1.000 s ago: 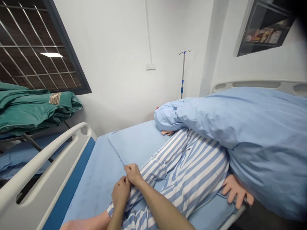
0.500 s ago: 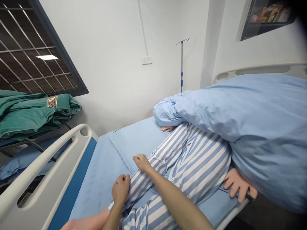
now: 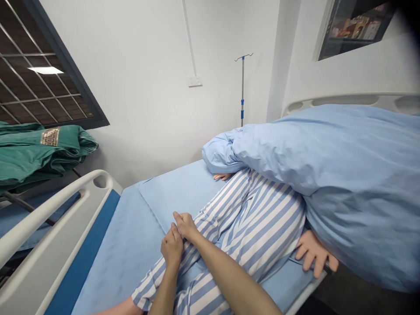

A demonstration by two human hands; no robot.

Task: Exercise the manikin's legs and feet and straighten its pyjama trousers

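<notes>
My left hand (image 3: 172, 247), a closed fist, is at the near leg area of a figure in blue-and-white striped pyjama trousers (image 3: 262, 227). Beside it, my right hand (image 3: 186, 225) is also curled into a fist, with its thumb up. The two fists touch or nearly touch over the far trouser leg, and nothing shows in either one. The figure looks like a mannequin, with a smooth pink hand (image 3: 315, 253) lying at the bed's near edge. A light blue quilt (image 3: 344, 166) covers its upper body.
The bed's footboard (image 3: 75, 236) rises at left, and the headboard (image 3: 344, 99) stands at the back right. Folded green cloth (image 3: 29, 153) lies on a frame beyond the footboard. An IV pole (image 3: 242, 87) stands by the wall, beneath a window (image 3: 42, 65) to its left.
My fists have come together over the trouser leg; the left has moved up and to the right beside the right one. The view has shifted slightly to the right.
</notes>
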